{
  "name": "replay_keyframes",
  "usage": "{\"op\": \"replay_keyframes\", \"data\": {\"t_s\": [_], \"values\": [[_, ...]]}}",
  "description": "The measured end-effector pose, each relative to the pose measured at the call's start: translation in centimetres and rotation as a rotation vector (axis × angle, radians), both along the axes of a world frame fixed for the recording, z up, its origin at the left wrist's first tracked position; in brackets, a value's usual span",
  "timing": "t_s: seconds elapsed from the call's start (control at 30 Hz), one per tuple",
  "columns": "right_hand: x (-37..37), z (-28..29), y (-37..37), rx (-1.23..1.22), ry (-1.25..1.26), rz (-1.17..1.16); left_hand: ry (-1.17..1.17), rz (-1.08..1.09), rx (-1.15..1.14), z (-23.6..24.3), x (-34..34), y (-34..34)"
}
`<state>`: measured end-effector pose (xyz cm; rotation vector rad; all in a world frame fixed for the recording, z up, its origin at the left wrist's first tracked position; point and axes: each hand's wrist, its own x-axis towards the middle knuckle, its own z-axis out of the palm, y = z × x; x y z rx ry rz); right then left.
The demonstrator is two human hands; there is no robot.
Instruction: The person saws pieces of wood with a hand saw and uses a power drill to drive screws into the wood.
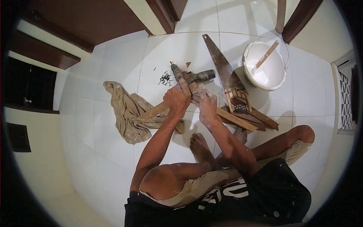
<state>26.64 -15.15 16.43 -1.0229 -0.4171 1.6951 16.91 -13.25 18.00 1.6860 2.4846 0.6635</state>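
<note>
**Holding the strip joint, drill parked just past it**

We sit cross-legged on the white tile floor, and everything below is placed relative to the wooden strip crossing in front of our feet.

- Left hand: closed around the strip at its upper end, thumb side up, where it meets the second strip.
- Right hand: just right of the left one, fingers curled down onto the same junction. It seems to pinch something small there, but we cannot tell what; too small to resolve.
- Second strip runs down-right from the junction, on top of a few more dark wood offcuts.
- Dirty beige rag: lies left of the strip, its edge under the strip's lower end.
- Cordless drill: on the floor just beyond the junction, touching or nearly touching the left-hand knuckles. Nobody holds it.
- Pile of dark screws: just left of the drill.
- Handsaw: right of the junction, blade pointing away, wooden handle near the second strip.
- White bucket with a stick in it: farthest out, well right of the saw.

Our read: the step in hand is aligning and pinning the two strips at their crossing. The next move calls for one hand to keep the joint clamped, so nothing shifts, while the other frees up for the drill or a screw, both within reach.
</note>
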Motion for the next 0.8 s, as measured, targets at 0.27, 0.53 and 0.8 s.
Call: {"op": "replay_keyframes", "data": {"t_s": [0.27,0.53,0.8], "values": [[-2.1,-4.3,0.5,-0.117,-0.193,-0.172,-0.016,0.024,-0.176,-2.2,0.6,-0.4],[5.3,-6.4,1.1,0.654,-0.87,0.393,-0.006,0.079,-0.18,-6.7,-4.7,2.1],[18.3,-9.5,-0.6,0.828,-1.955,0.977,-0.157,0.149,-0.227,-11.4,-7.8,4.4]]}}
